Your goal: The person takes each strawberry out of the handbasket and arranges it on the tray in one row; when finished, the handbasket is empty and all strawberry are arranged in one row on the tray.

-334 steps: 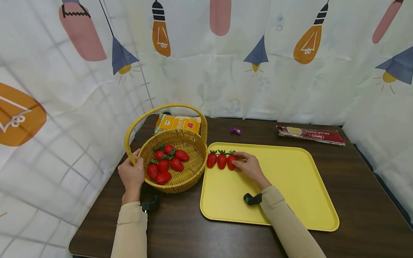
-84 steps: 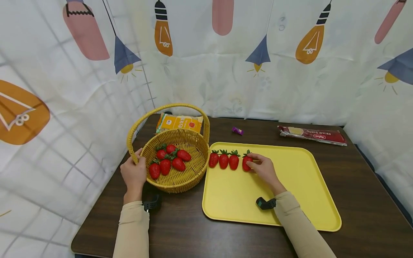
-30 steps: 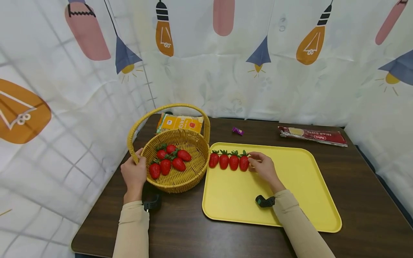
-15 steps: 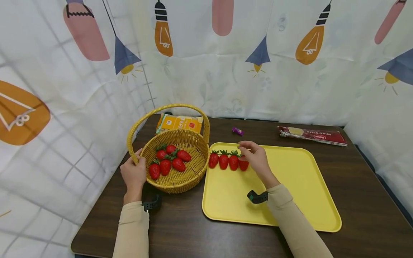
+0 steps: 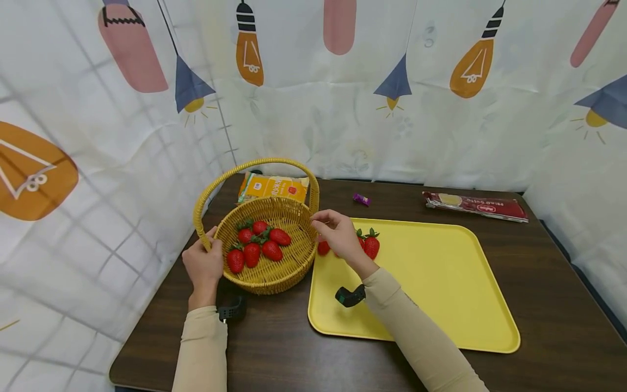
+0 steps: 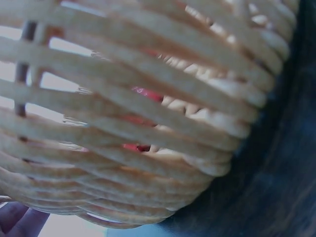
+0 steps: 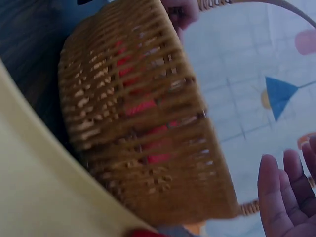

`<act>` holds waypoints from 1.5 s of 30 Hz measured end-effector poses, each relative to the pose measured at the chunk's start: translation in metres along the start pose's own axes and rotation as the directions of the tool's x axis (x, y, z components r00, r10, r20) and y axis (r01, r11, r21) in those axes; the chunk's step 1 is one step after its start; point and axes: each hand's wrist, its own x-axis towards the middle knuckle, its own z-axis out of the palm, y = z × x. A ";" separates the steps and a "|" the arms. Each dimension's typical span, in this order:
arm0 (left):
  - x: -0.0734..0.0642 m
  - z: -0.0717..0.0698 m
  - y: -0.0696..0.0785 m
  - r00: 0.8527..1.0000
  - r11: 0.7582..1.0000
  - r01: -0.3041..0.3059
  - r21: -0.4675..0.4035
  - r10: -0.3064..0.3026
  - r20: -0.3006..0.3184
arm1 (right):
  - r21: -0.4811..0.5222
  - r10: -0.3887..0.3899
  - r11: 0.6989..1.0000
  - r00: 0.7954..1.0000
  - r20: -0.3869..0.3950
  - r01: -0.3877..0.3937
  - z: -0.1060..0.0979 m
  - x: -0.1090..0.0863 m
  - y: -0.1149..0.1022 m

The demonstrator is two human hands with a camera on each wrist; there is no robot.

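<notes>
My left hand (image 5: 203, 265) grips the yellow wicker basket (image 5: 274, 283) on its left side, where the handle (image 5: 259, 162) meets the rim. Several red strawberries (image 5: 252, 254) with green leaves lie inside it. My right hand (image 5: 338, 235) is over the tray's left edge, close to the basket's right rim, with nothing between its loosely bent fingers. In the right wrist view, its fingers (image 7: 281, 202) are apart from the weave. Beneath this hand, a row of strawberries (image 5: 372, 246) lies on the yellow tray (image 5: 431, 288), partly hidden by it.
Behind the basket lies an orange snack packet (image 5: 274, 187). A small purple wrapped candy (image 5: 361, 200) is on the dark wooden table (image 5: 274, 348) beyond the tray. At the back right lies a long red packet (image 5: 475, 206). A printed curtain (image 5: 323, 120) hangs around the table.
My right hand has set a fourth strawberry at the row's right end, released it, and moved left to the basket. Earlier, one strawberry left the basket. My left hand stays in place.
</notes>
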 end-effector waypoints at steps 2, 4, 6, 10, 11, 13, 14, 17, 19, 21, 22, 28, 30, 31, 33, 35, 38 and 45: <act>0.000 0.001 -0.001 1.000 1.000 -0.007 -0.005 0.007 -0.007 | 0.012 0.010 1.000 1.000 0.029 -0.010 0.009 0.003 -0.005; 0.000 0.003 -0.001 1.000 1.000 -0.017 -0.007 0.017 -0.011 | 0.004 0.016 1.000 0.997 0.069 -0.016 0.017 0.005 -0.009; 0.000 0.003 -0.002 1.000 1.000 -0.023 -0.005 0.023 -0.016 | -0.003 0.022 1.000 0.992 0.121 -0.022 0.024 0.010 -0.006; 0.000 0.003 -0.004 0.999 1.000 -0.029 0.000 0.029 -0.021 | -0.078 0.035 0.997 0.974 0.222 -0.018 0.037 0.021 0.006; 0.000 0.003 -0.004 0.999 1.000 -0.028 0.000 0.028 -0.024 | -0.102 0.036 0.995 0.970 0.240 -0.012 0.040 0.023 0.006; 0.000 0.003 -0.004 0.999 1.000 -0.026 0.000 0.026 -0.028 | -0.146 0.048 0.989 0.959 0.279 -0.008 0.044 0.029 0.005; 0.000 0.003 -0.004 0.999 1.000 -0.024 0.000 0.024 -0.031 | -0.166 0.052 0.986 0.954 0.296 -0.002 0.047 0.032 0.005; 0.001 0.002 -0.003 0.999 1.000 -0.024 0.000 0.024 -0.041 | -0.169 0.087 0.985 0.931 0.353 -0.028 0.053 0.040 0.005; 0.002 0.003 -0.003 0.999 1.000 -0.028 -0.008 0.027 -0.045 | -0.174 0.116 0.983 0.917 0.382 -0.052 0.057 0.045 0.007; 0.002 0.004 -0.002 0.998 0.999 -0.032 -0.018 0.031 -0.047 | -0.189 0.145 0.979 0.903 0.405 -0.072 0.059 0.050 0.008; 0.003 0.004 -0.002 0.998 0.999 -0.032 -0.023 0.031 -0.045 | -0.205 0.158 0.976 0.897 0.414 -0.077 0.059 0.051 0.009; 0.002 0.006 -0.003 0.998 0.999 -0.036 -0.001 0.036 -0.042 | -0.358 0.209 0.933 0.865 0.455 -0.036 0.063 0.057 0.017; 0.002 0.005 -0.004 0.998 0.999 -0.044 0.007 0.044 -0.037 | -0.415 0.215 0.910 0.854 0.473 0.001 0.066 0.058 0.019; 0.002 0.005 -0.004 0.998 0.999 -0.047 0.007 0.047 -0.036 | -0.438 0.215 0.899 0.848 0.485 0.022 0.067 0.058 0.020; 0.002 0.005 -0.004 0.998 0.999 -0.053 0.007 0.053 -0.033 | -0.472 0.218 0.880 0.836 0.504 0.056 0.069 0.058 0.019; 0.002 0.004 -0.004 0.998 0.998 -0.056 0.008 0.056 -0.031 | -0.484 0.223 0.872 0.824 0.521 0.070 0.070 0.059 0.019; 0.002 0.004 -0.004 0.998 0.998 -0.056 0.009 0.056 -0.030 | -0.479 0.243 0.876 0.804 0.543 0.058 0.070 0.060 0.020; 0.001 0.002 -0.004 0.999 0.999 -0.044 0.014 0.044 -0.015 | -0.482 0.273 0.869 0.707 0.652 0.109 0.071 0.062 0.027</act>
